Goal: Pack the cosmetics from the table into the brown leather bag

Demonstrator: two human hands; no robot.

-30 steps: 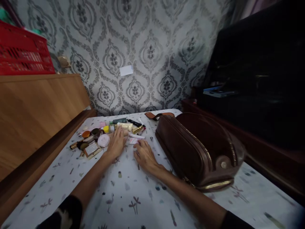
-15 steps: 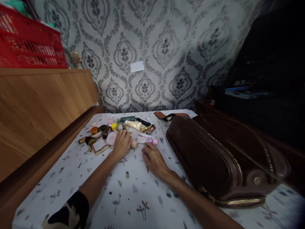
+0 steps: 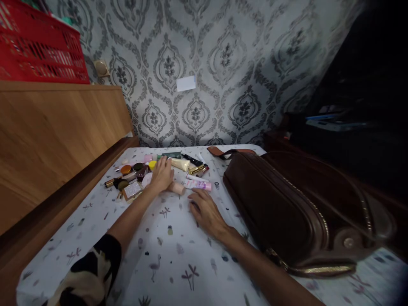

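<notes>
My left hand reaches over a spread of cosmetics, fingers stretched forward beside a cream squeeze tube. It covers whatever lies beneath the palm, including part of a pale pink round compact. Just right of its wrist lies a beige cylindrical tube. My right hand rests on the printed cloth, fingers loosely spread and apparently holding nothing. Past its fingertips is a white and pink tube. Left of my left hand are a glittery palette, an orange-lidded jar and a yellow lid.
A large dark brown bag with gold zips stands at the right, its brown strap reaching toward the wall. A wooden panel rises at the left, with a red basket on top. Patterned wallpaper covers the wall behind.
My left hand has moved slightly farther away over the cosmetics, covering the glass jar and uncovering more of the beige tube. My right hand stays nearly in place.
</notes>
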